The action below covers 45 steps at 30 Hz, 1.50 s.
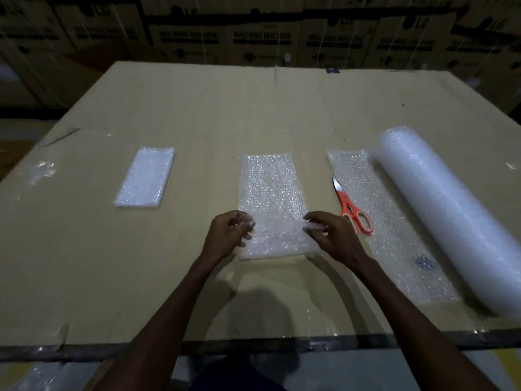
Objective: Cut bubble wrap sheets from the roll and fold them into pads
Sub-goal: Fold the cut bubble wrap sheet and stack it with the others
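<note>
A: What materials do you see from the head camera?

B: The table is covered with flat brown cardboard, smooth and matte. In the middle lies a cut sheet of clear bubble wrap, a long rectangle with a bumpy, shiny surface. Its near end is folded up and over itself.

A: And the hands?

B: The left hand has curled fingers and pinches the left corner of the folded end. The right hand does the same at the right corner. Both hold the sheet, lifted a little from the cardboard.

A: Where are the other task things?

B: The roll is a thick white cylinder at the right, lying slanted. A loose flap of bubble wrap spreads flat from under it toward the middle. The scissors, with orange handles and a grey blade, lie on this flap, just beside the right hand. At the left rests a finished pad, a thick white rectangle, well apart from the sheet.

A: Is there open room?

B: Yes, bare cardboard lies between pad and sheet, and a wide area behind everything. The near table edge carries dark tape.

A: Any containers?

B: Stacked cartons stand behind the table, closed, so their content is not visible.
</note>
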### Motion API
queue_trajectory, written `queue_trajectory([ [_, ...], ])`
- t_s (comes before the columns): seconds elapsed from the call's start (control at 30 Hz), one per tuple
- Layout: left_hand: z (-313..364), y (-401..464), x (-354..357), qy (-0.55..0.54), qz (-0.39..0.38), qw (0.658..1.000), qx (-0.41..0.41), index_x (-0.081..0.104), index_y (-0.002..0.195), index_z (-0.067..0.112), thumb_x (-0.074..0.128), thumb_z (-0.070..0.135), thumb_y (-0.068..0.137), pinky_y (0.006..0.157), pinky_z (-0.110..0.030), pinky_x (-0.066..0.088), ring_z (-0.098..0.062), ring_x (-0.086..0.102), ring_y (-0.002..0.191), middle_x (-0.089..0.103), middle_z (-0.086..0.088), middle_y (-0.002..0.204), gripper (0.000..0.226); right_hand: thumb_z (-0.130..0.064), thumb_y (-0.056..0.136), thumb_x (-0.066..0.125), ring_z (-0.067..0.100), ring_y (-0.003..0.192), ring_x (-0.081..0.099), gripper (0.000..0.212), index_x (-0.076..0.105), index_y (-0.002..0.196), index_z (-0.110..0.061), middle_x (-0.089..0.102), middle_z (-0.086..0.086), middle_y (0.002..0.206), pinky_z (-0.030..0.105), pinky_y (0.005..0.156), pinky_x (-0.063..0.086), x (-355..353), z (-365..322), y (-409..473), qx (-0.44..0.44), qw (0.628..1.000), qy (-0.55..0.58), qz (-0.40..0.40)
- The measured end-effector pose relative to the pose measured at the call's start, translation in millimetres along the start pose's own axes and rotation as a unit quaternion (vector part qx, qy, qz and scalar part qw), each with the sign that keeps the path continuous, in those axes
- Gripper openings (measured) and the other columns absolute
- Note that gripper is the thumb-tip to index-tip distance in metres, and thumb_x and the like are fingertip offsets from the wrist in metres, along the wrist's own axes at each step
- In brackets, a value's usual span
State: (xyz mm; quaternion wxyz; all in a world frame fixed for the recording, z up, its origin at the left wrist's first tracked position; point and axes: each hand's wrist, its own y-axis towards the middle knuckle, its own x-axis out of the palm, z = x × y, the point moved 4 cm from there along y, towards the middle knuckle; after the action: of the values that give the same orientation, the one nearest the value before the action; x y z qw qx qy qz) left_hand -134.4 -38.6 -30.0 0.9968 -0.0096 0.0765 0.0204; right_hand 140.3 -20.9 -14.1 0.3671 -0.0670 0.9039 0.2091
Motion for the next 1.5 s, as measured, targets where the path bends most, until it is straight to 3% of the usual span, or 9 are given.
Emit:
queue_trajectory([
  [0.2,-7,88,-22,-0.028,-0.005,0.998,-0.059,0.074,0.095,0.016,0.063,0.014,0.098,0.058,-0.028,0.053,-0.012,0.065,0.076,0.072,0.0,0.083,0.012,-0.002,0.095,0.067,0.008,0.076,0.071,0.013,0.068,0.098,-0.014,0.075,-0.002,0.084,0.021,0.071,0.055,15,25,82,0.135,0.984,0.115,0.01],
  [0.4,-9,159,-28,-0.023,0.056,0.995,-0.074,0.074,0.088,0.012,0.075,0.005,0.087,0.057,-0.02,0.048,-0.003,0.061,0.061,0.07,0.001,0.074,0.007,-0.013,0.096,0.069,0.016,0.081,0.07,0.01,0.076,0.091,-0.019,0.076,-0.003,0.087,0.039,0.079,0.056,36,60,132,0.175,0.983,0.059,0.008],
  [0.7,-25,222,-20,-0.008,0.107,0.985,-0.135,0.077,0.091,0.007,0.071,0.007,0.089,0.044,-0.019,0.035,-0.003,0.048,0.041,0.064,0.004,0.06,0.006,-0.019,0.086,0.079,0.023,0.084,0.075,0.006,0.077,0.092,-0.022,0.079,0.005,0.088,0.047,0.084,0.059,38,102,200,0.249,0.967,0.039,0.033],
  [0.9,-28,249,-27,0.111,0.148,0.976,-0.113,0.076,0.08,0.023,0.08,0.017,0.081,0.071,-0.026,0.05,-0.01,0.068,0.072,0.076,0.001,0.081,0.007,-0.017,0.089,0.077,0.017,0.079,0.073,0.007,0.081,0.095,-0.015,0.079,0.004,0.089,0.048,0.084,0.061,50,124,232,0.254,0.964,0.078,0.021],
  [1.03,-31,258,-31,0.161,0.163,0.966,-0.122,0.074,0.074,0.029,0.079,0.023,0.08,0.069,-0.025,0.049,-0.011,0.069,0.075,0.072,0.012,0.073,0.01,-0.02,0.088,0.079,0.016,0.087,0.073,0.015,0.082,0.1,-0.012,0.079,0.005,0.096,0.038,0.088,0.059,58,131,241,0.261,0.962,0.071,0.025],
  [1.17,-31,261,-31,0.188,0.18,0.959,-0.107,0.074,0.077,0.028,0.078,0.025,0.081,0.073,-0.026,0.049,-0.012,0.07,0.08,0.073,0.012,0.077,0.006,-0.024,0.087,0.08,0.013,0.074,0.07,0.01,0.081,0.094,-0.017,0.078,0.001,0.084,0.031,0.075,0.056,65,136,245,0.269,0.961,0.053,0.023],
  [1.27,-30,261,-29,0.194,0.191,0.958,-0.093,0.075,0.093,0.024,0.078,0.026,0.083,0.077,-0.026,0.048,-0.015,0.069,0.089,0.074,0.007,0.091,0.011,-0.032,0.088,0.078,0.017,0.087,0.071,0.028,0.078,0.11,-0.014,0.078,0.003,0.098,0.035,0.083,0.057,61,128,244,0.267,0.962,0.004,0.054],
  [1.4,-22,238,-19,0.245,0.226,0.942,0.037,0.065,0.121,0.013,0.072,0.025,0.091,0.079,-0.025,0.046,-0.018,0.064,0.098,0.065,-0.002,0.119,0.033,-0.031,0.094,0.073,0.022,0.1,0.068,0.039,0.069,0.127,-0.011,0.072,0.007,0.119,0.04,0.09,0.056,56,95,227,0.227,0.97,-0.033,0.085],
  [1.5,-21,208,6,0.314,0.177,0.925,0.118,0.063,0.125,0.009,0.061,0.023,0.095,0.085,-0.032,0.052,-0.026,0.065,0.11,0.064,-0.006,0.127,0.034,-0.034,0.098,0.063,0.024,0.114,0.065,0.039,0.066,0.131,-0.012,0.067,0.007,0.131,0.038,0.098,0.051,70,66,201,0.168,0.985,-0.042,0.014],
])
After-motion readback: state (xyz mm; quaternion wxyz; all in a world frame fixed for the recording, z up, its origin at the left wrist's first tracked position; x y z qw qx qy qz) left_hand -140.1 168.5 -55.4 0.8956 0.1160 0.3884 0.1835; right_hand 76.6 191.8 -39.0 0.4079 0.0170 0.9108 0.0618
